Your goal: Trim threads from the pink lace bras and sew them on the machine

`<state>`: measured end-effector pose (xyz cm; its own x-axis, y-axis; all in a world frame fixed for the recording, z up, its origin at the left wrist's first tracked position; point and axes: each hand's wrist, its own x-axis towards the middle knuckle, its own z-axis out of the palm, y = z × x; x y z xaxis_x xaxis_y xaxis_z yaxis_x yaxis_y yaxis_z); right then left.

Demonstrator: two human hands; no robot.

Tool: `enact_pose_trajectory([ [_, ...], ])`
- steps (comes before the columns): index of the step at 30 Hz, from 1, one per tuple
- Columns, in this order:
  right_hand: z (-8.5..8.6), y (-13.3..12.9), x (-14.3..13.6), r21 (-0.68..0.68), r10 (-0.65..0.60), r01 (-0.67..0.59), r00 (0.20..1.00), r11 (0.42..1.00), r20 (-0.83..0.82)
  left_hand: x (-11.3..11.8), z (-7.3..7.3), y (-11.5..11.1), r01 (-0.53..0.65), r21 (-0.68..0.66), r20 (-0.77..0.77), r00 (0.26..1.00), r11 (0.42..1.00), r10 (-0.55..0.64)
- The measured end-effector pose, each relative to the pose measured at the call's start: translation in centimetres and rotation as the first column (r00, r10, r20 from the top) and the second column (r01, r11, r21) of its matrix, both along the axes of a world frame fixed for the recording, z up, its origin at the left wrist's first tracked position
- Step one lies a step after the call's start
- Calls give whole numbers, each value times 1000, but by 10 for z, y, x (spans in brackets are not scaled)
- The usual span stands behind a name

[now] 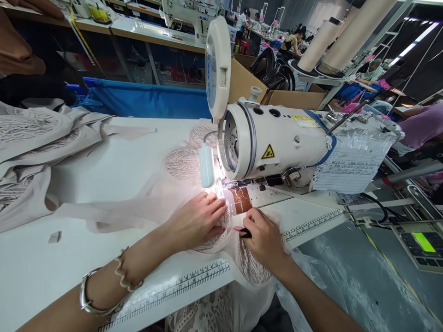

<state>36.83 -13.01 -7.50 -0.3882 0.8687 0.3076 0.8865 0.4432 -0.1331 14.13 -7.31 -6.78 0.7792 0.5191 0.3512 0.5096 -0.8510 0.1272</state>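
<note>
A pale beige lace garment (180, 163) lies spread over the white sewing table (114, 170) and runs under the head of a white industrial sewing machine (277, 138). My left hand (197, 219) lies flat on the fabric just left of the lit needle area (224, 191), fingers spread. My right hand (265, 237) rests on the lace in front of the needle and pinches a small dark tool (245, 233). More lace (214, 313) hangs off the table's front edge.
A heap of the same beige fabric (31, 147) sits at the left. Ruler strips (180, 286) mark the table edge. A control panel (422, 242) is at the right. A blue bin (145, 99), cardboard boxes (294, 97), thread cones (346, 37) and other seated workers (292, 42) fill the background.
</note>
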Motion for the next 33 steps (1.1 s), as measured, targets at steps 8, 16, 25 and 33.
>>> enact_pose_trajectory([
  [8,14,45,12,-204,89,-68,991,977,100,2,1,4,54,6,-28,998,999,-54],
  [16,28,66,-2,-334,102,-5,957,942,273,-1,4,4,-10,39,-63,998,999,12],
  [25,23,76,3,-280,180,-115,958,953,222,-4,2,4,-78,146,-92,992,986,92],
  [33,26,84,6,-255,205,-149,957,955,206,-7,-2,4,-78,-3,-78,994,997,78],
])
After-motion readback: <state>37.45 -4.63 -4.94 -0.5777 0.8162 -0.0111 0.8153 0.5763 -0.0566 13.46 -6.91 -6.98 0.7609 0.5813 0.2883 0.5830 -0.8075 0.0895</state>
